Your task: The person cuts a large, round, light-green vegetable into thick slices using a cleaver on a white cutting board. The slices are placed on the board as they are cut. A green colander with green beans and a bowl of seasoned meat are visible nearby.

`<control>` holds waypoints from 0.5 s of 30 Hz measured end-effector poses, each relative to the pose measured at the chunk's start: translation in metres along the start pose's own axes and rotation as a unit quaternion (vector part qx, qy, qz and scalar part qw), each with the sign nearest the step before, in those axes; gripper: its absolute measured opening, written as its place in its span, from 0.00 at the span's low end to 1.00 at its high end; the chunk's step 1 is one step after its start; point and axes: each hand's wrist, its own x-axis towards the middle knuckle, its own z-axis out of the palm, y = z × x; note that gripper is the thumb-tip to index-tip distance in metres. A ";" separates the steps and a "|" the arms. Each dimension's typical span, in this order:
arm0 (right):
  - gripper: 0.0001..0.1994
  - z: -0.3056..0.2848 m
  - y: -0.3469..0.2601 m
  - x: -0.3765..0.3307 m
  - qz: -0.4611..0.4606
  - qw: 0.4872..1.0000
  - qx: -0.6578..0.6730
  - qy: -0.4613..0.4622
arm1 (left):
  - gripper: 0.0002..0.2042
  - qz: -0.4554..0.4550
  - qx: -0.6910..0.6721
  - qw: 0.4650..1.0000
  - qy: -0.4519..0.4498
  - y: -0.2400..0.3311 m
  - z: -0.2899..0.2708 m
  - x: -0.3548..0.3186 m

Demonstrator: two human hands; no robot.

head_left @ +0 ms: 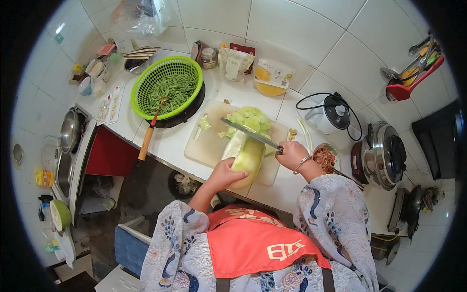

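My left hand (228, 173) is wrapped around the lower side of a large, pale green gourd (248, 155), which stands over the near part of a cutting board (194, 146). In my right hand (293, 155) is the handle of a kitchen knife (248, 130). Its long blade points to the far left and lies across the gourd's top end. Just beyond the blade, pale green slices (250, 118) are heaped on the board. Smaller chopped bits (205, 123) lie on the board's left. Whether the edge has cut into the gourd is hard to see.
A green colander (194, 73) of cut green beans stands back left, near a wooden-handled utensil (146, 141). Right of the board are a bowl of minced meat (324, 159), scallions (305, 134) and an electric pot (384, 155). A blue chair (131, 250) stands below left.
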 end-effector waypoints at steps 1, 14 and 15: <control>0.10 0.004 0.005 0.001 0.008 1.000 0.004 0.000 | 0.16 0.008 0.032 0.998 0.048 -0.006 0.005 -0.009; 0.08 -0.006 -0.062 -0.044 -0.084 0.991 -0.083 0.057 | 0.15 0.122 0.017 0.979 0.165 -0.011 0.012 -0.010; 0.08 -0.007 -0.063 -0.043 -0.079 0.991 -0.089 0.055 | 0.15 0.135 0.007 0.977 0.168 -0.007 0.013 -0.009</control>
